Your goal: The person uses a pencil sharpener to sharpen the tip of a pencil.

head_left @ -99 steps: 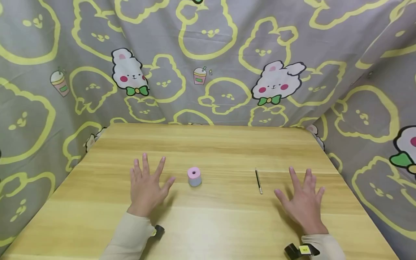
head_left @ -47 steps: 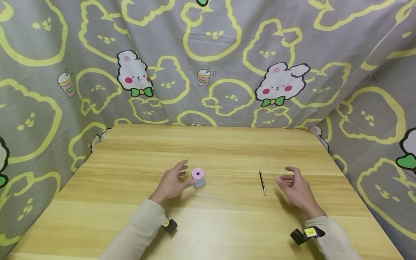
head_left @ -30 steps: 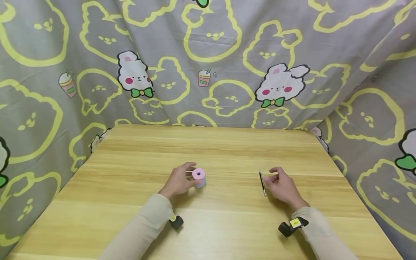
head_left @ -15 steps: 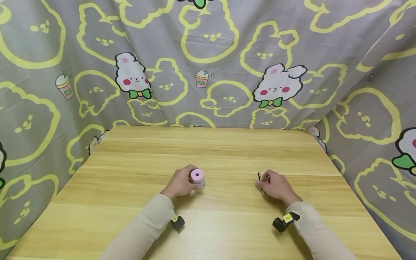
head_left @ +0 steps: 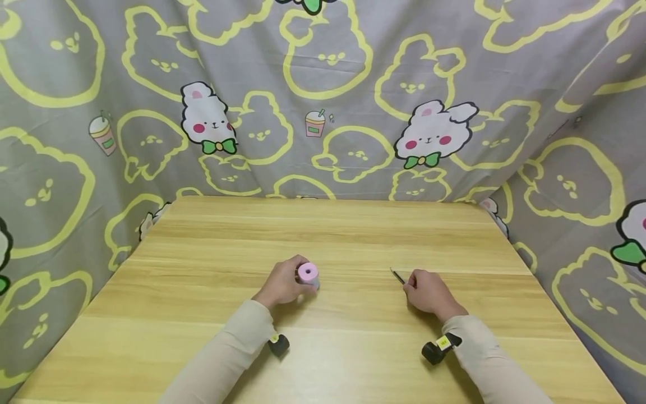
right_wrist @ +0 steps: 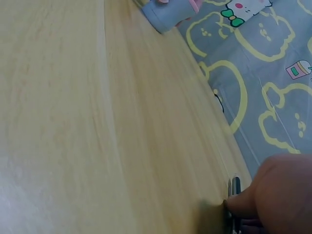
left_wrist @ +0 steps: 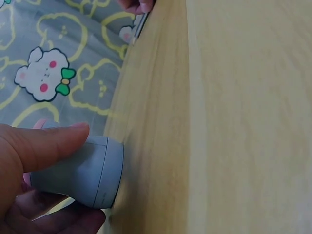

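A small pencil sharpener (head_left: pixel 307 270), pink on top with a dark round hole and grey-blue below, stands upright left of the table's middle. My left hand (head_left: pixel 282 284) grips its side; in the left wrist view the thumb lies along the grey body (left_wrist: pixel 80 170) and the fingers curl beneath. To the right, my right hand (head_left: pixel 429 293) pinches a slim dark pencil (head_left: pixel 397 275) between thumb and fingers. The pencil's tip points away and to the left, while its rear part is hidden by the hand.
A wooden table (head_left: pixel 323 235) lies under both hands. Behind it and along its sides hangs a grey curtain (head_left: pixel 348 62) with yellow outlines and rabbit faces. Black wrist cameras sit on the left sleeve (head_left: pixel 242 336) and right sleeve (head_left: pixel 479 342).
Both hands, spread flat earlier, have moved inward. The left has closed round the sharpener; the right has taken hold of the pencil and swung its tip leftward.
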Demonstrator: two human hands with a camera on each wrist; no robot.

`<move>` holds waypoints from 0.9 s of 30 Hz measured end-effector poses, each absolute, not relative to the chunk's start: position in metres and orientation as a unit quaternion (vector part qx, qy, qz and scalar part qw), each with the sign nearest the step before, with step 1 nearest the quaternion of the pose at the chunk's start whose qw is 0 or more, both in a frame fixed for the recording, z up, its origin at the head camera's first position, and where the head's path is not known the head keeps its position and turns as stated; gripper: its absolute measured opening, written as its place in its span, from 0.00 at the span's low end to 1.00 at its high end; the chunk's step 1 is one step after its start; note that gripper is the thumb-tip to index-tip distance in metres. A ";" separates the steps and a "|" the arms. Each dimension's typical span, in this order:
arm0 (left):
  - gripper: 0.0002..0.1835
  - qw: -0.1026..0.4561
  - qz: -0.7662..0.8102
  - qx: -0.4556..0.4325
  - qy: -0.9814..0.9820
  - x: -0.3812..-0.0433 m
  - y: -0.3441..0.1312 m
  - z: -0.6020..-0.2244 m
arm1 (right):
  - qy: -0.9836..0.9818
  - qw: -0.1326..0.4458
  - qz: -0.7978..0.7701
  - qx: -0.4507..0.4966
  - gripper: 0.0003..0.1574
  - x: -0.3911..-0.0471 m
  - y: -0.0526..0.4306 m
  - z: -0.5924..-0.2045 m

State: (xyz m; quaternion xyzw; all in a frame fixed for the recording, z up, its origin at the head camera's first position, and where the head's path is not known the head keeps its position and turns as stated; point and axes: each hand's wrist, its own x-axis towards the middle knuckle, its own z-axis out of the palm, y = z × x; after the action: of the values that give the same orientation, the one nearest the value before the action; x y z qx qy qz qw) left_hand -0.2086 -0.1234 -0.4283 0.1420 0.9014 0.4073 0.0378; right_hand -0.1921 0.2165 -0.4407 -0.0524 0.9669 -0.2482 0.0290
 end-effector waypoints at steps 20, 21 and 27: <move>0.25 0.001 0.410 0.143 0.901 -0.218 -0.112 -0.407 | 0.934 -0.048 -0.318 -0.153 0.03 -0.196 0.226 -0.418; 0.25 -0.002 0.410 0.143 0.901 -0.218 -0.111 -0.405 | 0.934 -0.055 -0.319 -0.153 0.03 -0.196 0.225 -0.417; 0.25 -0.021 0.396 0.166 0.903 -0.219 -0.105 -0.395 | 0.932 -0.087 -0.320 -0.146 0.04 -0.196 0.218 -0.411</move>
State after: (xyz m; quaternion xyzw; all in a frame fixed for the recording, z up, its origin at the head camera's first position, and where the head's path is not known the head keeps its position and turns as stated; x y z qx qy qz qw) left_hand -0.2191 -0.1046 -0.3954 0.1656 0.9030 0.3960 -0.0215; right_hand -0.1962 0.2180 -0.4109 -0.1465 0.9321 -0.3196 -0.0874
